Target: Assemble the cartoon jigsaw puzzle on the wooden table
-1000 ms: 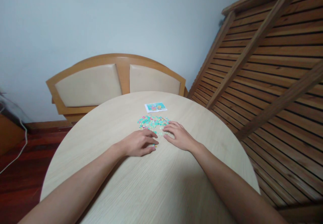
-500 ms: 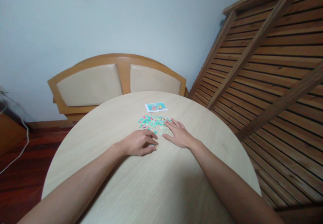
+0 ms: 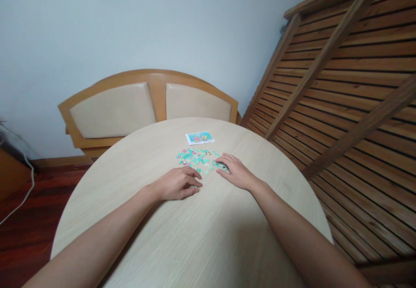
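A loose heap of small jigsaw puzzle pieces (image 3: 194, 157), mostly teal with some pink and pale green, lies on the round wooden table (image 3: 175, 244). My left hand (image 3: 180, 183) rests at the near left of the heap with its fingers bent. A small yellowish puzzle piece (image 3: 199, 189) shows between its thumb and index fingertips. At the right side of the heap is my right hand (image 3: 236, 173), palm down, fingers apart and slightly bent. Several teal pieces show beneath its fingertips; the palm hides whatever is under it.
Beyond the heap lies a picture card (image 3: 199, 138) with cartoon figures on teal. A padded wooden headboard (image 3: 113, 111) stands behind the table against the wall. Slatted wooden panels (image 3: 341, 97) lean at the right. A white cable (image 3: 31, 184) hangs at the left.
My right hand has shifted slightly right, its fingers now more bent, and teal pieces have come to the right with them. My left hand has stayed about where it was.
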`<state>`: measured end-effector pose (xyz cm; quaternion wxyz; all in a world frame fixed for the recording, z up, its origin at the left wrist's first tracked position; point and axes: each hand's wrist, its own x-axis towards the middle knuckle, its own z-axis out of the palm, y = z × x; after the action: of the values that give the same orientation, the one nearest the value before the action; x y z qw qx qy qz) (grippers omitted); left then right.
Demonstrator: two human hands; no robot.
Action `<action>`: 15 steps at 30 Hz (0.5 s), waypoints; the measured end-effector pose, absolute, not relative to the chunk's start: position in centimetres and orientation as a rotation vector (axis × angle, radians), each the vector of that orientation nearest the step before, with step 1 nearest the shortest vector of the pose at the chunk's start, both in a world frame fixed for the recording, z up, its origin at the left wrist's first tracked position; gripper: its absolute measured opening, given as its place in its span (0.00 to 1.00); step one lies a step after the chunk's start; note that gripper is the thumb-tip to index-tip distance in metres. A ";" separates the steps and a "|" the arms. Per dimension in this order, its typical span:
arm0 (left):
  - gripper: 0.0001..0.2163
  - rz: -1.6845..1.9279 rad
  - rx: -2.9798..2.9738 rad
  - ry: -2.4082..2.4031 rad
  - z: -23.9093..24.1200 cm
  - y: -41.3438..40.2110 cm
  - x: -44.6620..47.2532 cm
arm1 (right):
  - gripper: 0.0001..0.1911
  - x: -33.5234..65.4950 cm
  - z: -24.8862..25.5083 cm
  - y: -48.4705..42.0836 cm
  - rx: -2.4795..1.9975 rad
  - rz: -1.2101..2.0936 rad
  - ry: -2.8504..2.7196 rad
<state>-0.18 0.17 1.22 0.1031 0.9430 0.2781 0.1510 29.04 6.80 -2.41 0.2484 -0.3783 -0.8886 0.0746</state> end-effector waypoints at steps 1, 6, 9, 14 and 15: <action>0.12 0.444 2.782 0.824 1.2 0.2 -0.2 | 0.17 29.2 -2.4 6.9 -1.029 0.195 -2.413; 0.12 0.446 2.777 0.828 1.1 0.3 -0.3 | 0.13 29.6 -1.9 7.0 -0.954 0.158 -2.458; 0.11 0.458 2.775 0.822 1.0 0.3 -0.3 | 0.09 29.8 -1.6 7.1 -0.928 0.112 -2.469; 0.11 0.459 2.778 0.832 0.9 0.2 -0.2 | 0.09 29.5 -1.8 7.0 -0.942 0.077 -2.390; 0.11 0.459 2.775 0.837 0.9 0.2 -0.2 | 0.11 29.3 -1.9 6.9 -0.954 0.077 -2.385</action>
<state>-0.20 0.25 0.92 0.1032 0.9406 0.2837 0.1554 29.27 6.92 -1.89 0.2818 -0.3561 -0.8905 0.0288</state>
